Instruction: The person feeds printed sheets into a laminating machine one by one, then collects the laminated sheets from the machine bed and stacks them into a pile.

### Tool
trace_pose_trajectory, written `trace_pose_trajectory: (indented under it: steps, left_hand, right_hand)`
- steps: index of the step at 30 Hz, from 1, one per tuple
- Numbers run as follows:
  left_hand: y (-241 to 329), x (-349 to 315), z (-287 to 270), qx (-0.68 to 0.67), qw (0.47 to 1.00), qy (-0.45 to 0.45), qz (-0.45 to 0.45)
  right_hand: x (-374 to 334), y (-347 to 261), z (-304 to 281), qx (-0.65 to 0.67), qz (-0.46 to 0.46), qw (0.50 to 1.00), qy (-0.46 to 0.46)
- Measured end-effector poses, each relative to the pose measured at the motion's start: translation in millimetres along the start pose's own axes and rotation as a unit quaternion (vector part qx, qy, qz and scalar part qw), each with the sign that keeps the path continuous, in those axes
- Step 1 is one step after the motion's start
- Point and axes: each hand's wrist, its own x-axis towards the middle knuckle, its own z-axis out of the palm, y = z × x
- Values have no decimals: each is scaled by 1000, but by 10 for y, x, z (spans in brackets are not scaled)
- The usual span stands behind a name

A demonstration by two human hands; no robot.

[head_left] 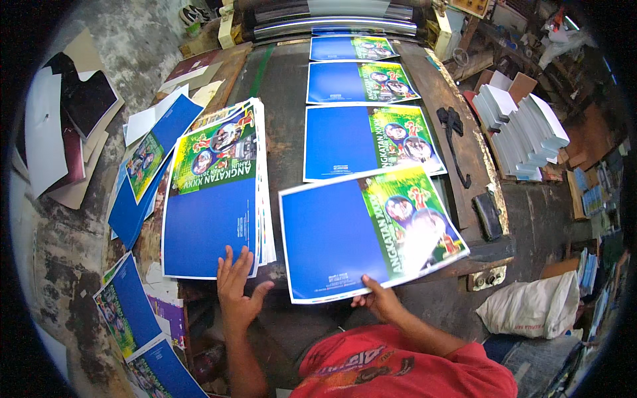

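My right hand point(381, 300) pinches the near edge of a blue and green printed sheet point(332, 232), thumb on top. That sheet is tilted, with a bright glare on its green part, and its far edge overlaps another printed sheet point(338, 142) lying on the machine's bed. Fingers spread, my left hand point(240, 285) rests at the near right corner of a stack of printed sheets point(206, 219). More printed sheets point(338, 83) run in a line away from me, up to the metal rollers point(335, 28).
Loose blue sheets point(142, 189) lie left of the stack, and others hang by the near left edge. At the right are a black strap point(454, 142), a dark wallet-like object point(488, 215), bundles of white paper point(524, 129) and a white sack point(531, 308). Boards point(60, 132) lean far left.
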Motion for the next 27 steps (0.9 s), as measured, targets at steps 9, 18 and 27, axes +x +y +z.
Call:
trace_pose_trajectory:
  steps: [9, 18, 27]
  left_hand:
    - [-177, -120, 257, -32, 993, 104, -37]
    - [-164, -76, -91, -245, 954, 65, -161]
    - [-49, -76, -32, -255, 944, 127, -165]
  right_hand:
    - [22, 84, -61, 46, -7, 998, 36]
    - [397, -331, 19, 88, -87, 988, 88]
    - [236, -340, 197, 87, -130, 977, 143]
